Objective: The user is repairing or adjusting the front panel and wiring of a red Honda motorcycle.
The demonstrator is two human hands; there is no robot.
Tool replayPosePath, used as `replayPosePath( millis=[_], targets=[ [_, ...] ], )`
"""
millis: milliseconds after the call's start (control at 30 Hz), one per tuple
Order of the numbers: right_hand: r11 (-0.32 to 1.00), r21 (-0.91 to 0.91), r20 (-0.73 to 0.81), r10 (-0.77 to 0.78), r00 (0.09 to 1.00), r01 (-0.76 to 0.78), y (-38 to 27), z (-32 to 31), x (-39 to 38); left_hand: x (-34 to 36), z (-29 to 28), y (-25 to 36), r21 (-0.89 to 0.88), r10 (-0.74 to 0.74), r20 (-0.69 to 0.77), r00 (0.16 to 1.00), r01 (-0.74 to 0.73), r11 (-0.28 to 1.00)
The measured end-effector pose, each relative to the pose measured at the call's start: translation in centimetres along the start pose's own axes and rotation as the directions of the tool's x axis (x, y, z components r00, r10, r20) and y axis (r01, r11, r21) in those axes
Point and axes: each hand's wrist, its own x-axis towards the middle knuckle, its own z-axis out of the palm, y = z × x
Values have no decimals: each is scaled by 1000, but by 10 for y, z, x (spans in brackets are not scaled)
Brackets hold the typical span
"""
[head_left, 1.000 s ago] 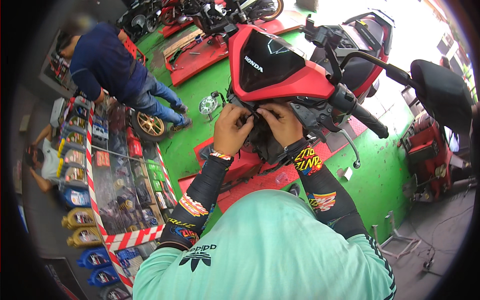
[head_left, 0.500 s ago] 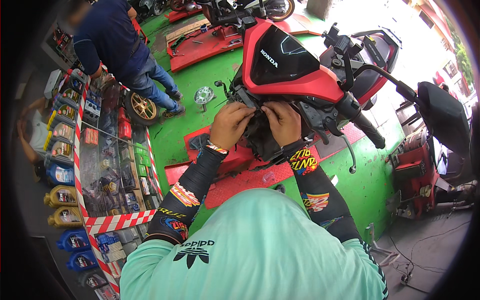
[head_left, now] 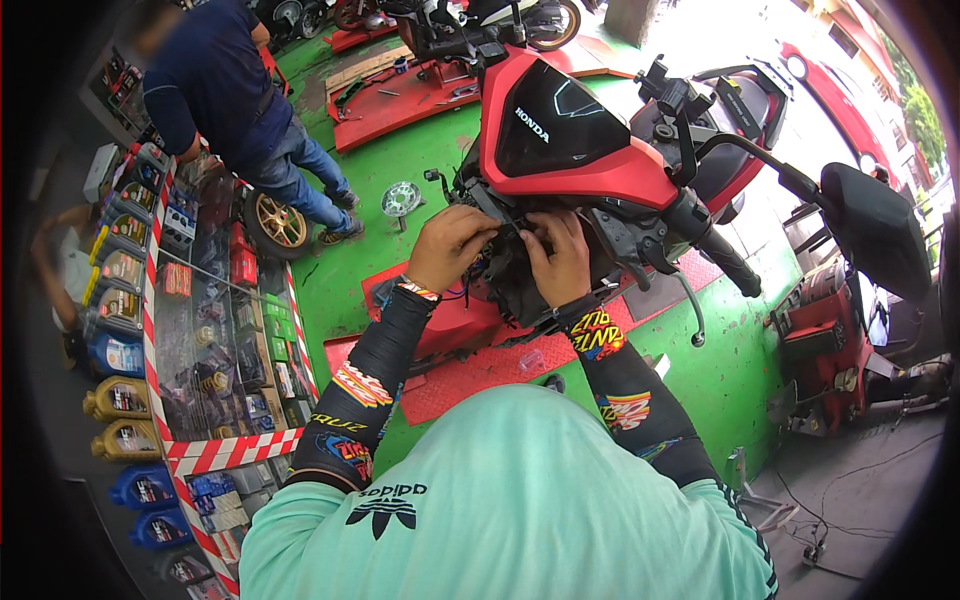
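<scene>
Both of my hands work at the opened front of a red and black motorcycle, just below its dark front panel. My left hand is closed in a pinch, thumb against forefinger. My right hand pinches too, a short gap to the right. Between the fingertips runs a thin dark wire-like piece, partly hidden by the fingers. Blue and dark wiring shows below my left hand, among black parts of the bike's front. Printed black sleeves cover both forearms.
A red lift platform lies under the bike on a green floor. Left, a striped-edge glass display case stands beside oil bottles. A person in dark blue stands beyond it. A metal disc is nearby; a mirror juts out right.
The view has shifted slightly, and a red car now shows at the far right. My right fingers have curled more; both hands stay pinched at the same spot.
</scene>
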Motion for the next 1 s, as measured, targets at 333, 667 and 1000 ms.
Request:
replayPosePath(
  millis=[333,667,1000],
  targets=[
    [952,15,-143,306,941,-307,8,20,-17,1,1,0,16,-32,38,999,32,999],
    [920,196,-180,373,910,-339,20,35,-17,0,3,2,102,-12,28,1000,9,995],
    [775,527,-128,477,869,-348,43,41,-20,-5,5,5,-153,-207,-10,978,203,967]
  ],
)
